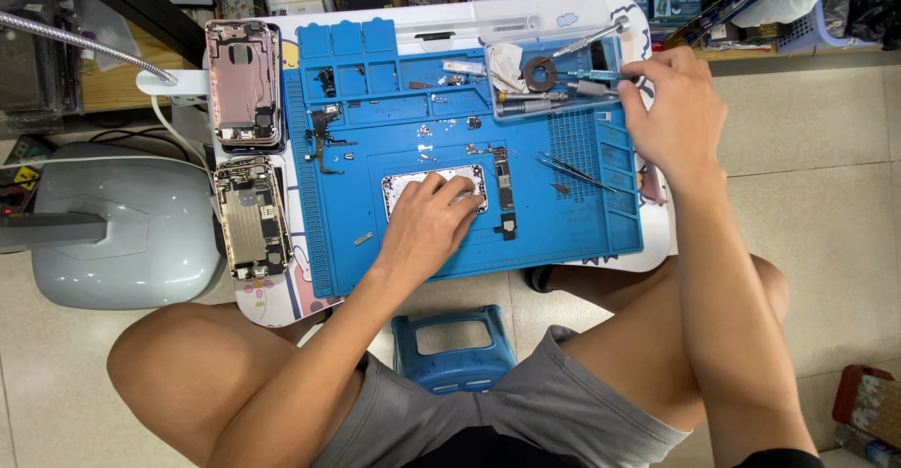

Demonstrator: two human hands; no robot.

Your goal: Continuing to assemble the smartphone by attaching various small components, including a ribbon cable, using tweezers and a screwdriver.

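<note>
An opened phone body (pixel 406 186) lies flat in the middle of the blue work mat (pixel 394 247). My left hand (pixel 430 222) rests on it, fingers spread, pressing it down. My right hand (pixel 674 111) is at the right rim of a clear plastic tool tray (pixel 526 31) at the back of the mat, fingers pinched around a thin blue-handled screwdriver (pixel 593 76) that lies in the tray. A narrow circuit board (pixel 505 186) sits just right of the phone body. Tweezers (pixel 574 171) lie on the mat between both hands.
Two more opened phone shells (pixel 246 83) (pixel 251 216) lie at the small table's left edge. Small screws and parts are scattered over the mat's upper half. A grey lamp base (pixel 131 233) stands to the left, a blue stool (pixel 452 346) between my knees.
</note>
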